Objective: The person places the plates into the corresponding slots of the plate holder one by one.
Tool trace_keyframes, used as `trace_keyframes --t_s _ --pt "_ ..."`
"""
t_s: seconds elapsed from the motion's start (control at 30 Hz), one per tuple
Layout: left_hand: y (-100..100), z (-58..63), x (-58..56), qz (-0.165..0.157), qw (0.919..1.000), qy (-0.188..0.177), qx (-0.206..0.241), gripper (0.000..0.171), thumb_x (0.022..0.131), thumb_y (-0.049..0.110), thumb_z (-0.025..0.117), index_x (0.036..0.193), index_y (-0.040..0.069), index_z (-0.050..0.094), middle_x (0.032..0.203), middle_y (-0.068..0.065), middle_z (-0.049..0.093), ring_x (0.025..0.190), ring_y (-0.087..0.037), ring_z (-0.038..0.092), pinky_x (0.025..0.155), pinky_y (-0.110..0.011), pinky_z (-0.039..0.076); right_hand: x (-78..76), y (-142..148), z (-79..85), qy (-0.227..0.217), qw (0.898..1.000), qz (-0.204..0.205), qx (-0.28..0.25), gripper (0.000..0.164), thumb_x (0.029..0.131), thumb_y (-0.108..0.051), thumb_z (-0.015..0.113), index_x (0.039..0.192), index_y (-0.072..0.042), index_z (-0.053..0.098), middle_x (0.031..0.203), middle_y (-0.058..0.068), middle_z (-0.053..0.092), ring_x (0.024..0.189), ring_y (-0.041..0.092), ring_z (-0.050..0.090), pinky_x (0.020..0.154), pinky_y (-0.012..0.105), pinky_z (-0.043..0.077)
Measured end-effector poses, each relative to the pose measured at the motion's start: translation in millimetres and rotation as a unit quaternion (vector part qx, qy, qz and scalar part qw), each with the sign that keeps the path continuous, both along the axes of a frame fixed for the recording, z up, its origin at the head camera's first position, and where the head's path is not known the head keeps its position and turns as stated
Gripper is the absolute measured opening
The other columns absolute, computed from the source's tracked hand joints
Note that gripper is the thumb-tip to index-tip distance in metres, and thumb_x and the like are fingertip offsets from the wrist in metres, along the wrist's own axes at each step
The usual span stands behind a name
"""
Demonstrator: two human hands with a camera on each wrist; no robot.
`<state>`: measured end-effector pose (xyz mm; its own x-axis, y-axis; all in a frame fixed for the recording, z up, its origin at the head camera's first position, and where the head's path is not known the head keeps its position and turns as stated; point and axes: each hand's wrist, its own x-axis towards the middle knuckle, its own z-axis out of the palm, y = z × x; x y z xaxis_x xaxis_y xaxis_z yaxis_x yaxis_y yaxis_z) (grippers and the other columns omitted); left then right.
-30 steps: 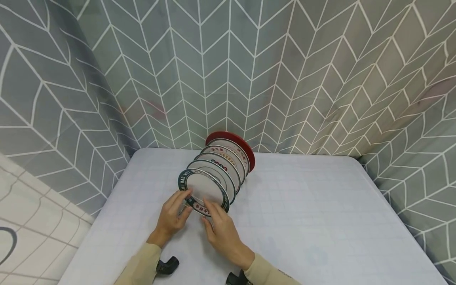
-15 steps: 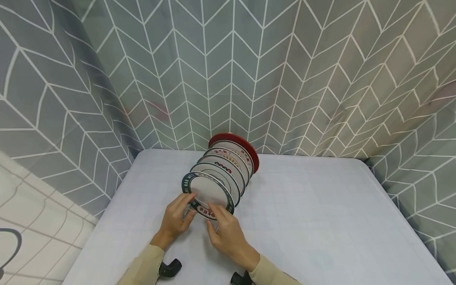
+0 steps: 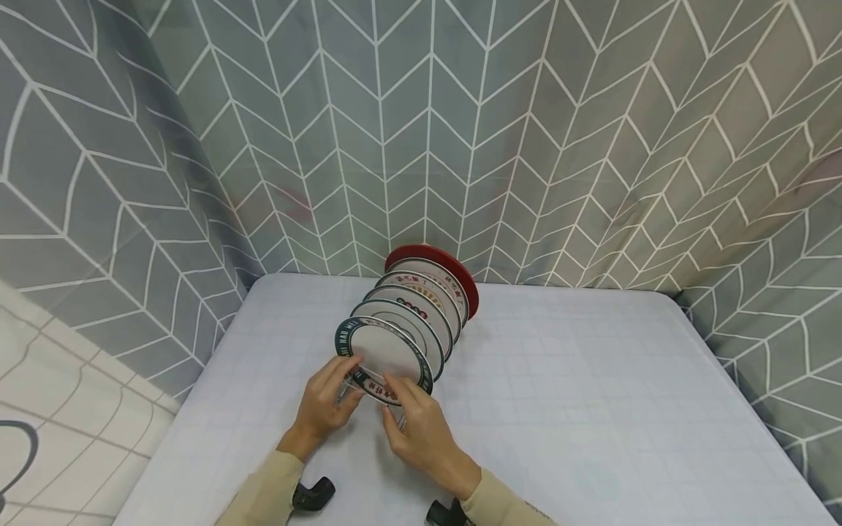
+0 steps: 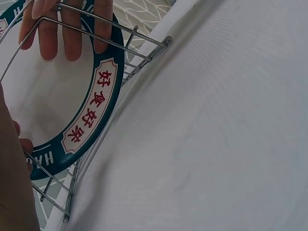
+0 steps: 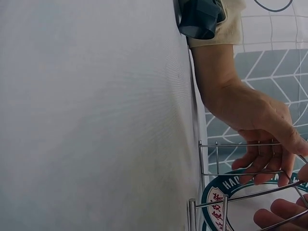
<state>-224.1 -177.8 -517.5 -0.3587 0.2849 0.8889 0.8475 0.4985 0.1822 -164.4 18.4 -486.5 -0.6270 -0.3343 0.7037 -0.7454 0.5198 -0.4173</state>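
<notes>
Several round plates stand on edge in a slanting row in a metal wire dish rack (image 4: 166,42). The front plate (image 3: 388,349) is white with a dark green lettered rim. At its lower left, my left hand (image 3: 322,405) grips the rack, its fingers reaching behind the wires and its thumb in front. My right hand (image 3: 424,442) holds the rack at the lower right, with fingertips between the wires and the plate's face in the left wrist view. A red disc (image 3: 470,292) stands rearmost. Most of the rack is hidden behind the plates and hands.
A white-covered table (image 3: 579,394) extends to the right of the rack. Grey curtains (image 3: 447,131) with white chevron lines hang behind the table and at both sides. Black wrist mounts (image 3: 313,494) sit by the sleeves.
Between one second and half a second ago, the whole scene shifted slightly right in the head view. Hands, rack and plates keep nearly the same places relative to one another.
</notes>
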Motion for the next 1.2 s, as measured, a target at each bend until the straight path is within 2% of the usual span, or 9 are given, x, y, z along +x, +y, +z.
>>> trace_keyframes --t_s 0.5,0.73,0.9,1.03,1.2 --pt "-4 2.0 -1.0 -0.001 0.9999 0.006 0.014 0.059 0.099 0.046 0.051 0.112 -0.011 0.065 0.091 -0.012 0.067 0.073 -0.018 0.061 0.064 -0.026 0.053 -6.4 3 4.5 0.013 1.000 0.019 0.015 0.050 0.076 0.000 0.068 0.124 0.009 0.058 0.099 0.011 0.068 0.083 0.018 0.068 0.077 0.016 0.055" --pt "-5 2.0 4.2 0.003 0.9998 0.010 0.017 0.061 0.098 0.048 0.052 0.111 -0.011 0.066 0.087 -0.011 0.067 0.066 -0.018 0.059 0.056 -0.024 0.051 -5.9 4 3.9 0.018 0.999 0.028 0.021 0.051 0.075 -0.001 0.068 0.124 0.008 0.059 0.096 0.011 0.068 0.080 0.016 0.068 0.075 0.014 0.055" --pt "-6 0.5 8.2 0.009 0.9999 0.010 0.010 0.061 0.098 0.048 0.053 0.112 -0.010 0.066 0.088 -0.010 0.067 0.067 -0.017 0.060 0.058 -0.024 0.051 -4.5 6 2.9 0.019 0.999 0.037 0.028 0.051 0.076 -0.002 0.069 0.125 0.007 0.059 0.097 0.010 0.068 0.080 0.015 0.067 0.074 0.014 0.055" --pt "-5 -0.7 7.1 -0.004 0.9998 0.018 0.007 0.059 0.099 0.046 0.051 0.112 -0.011 0.066 0.089 -0.011 0.067 0.070 -0.019 0.062 0.061 -0.026 0.053 -3.8 11 2.6 0.012 0.999 0.037 0.035 0.050 0.077 -0.003 0.070 0.125 0.006 0.059 0.099 0.010 0.069 0.084 0.015 0.068 0.077 0.016 0.056" --pt "2 -0.4 3.3 -0.019 0.9996 0.013 -0.014 0.056 0.101 0.042 0.049 0.115 -0.010 0.065 0.092 -0.010 0.068 0.075 -0.017 0.063 0.065 -0.028 0.055 -1.8 21 4.7 -0.033 0.999 0.036 0.005 0.048 0.078 -0.002 0.070 0.124 0.006 0.061 0.099 0.011 0.070 0.085 0.017 0.069 0.078 0.018 0.056"
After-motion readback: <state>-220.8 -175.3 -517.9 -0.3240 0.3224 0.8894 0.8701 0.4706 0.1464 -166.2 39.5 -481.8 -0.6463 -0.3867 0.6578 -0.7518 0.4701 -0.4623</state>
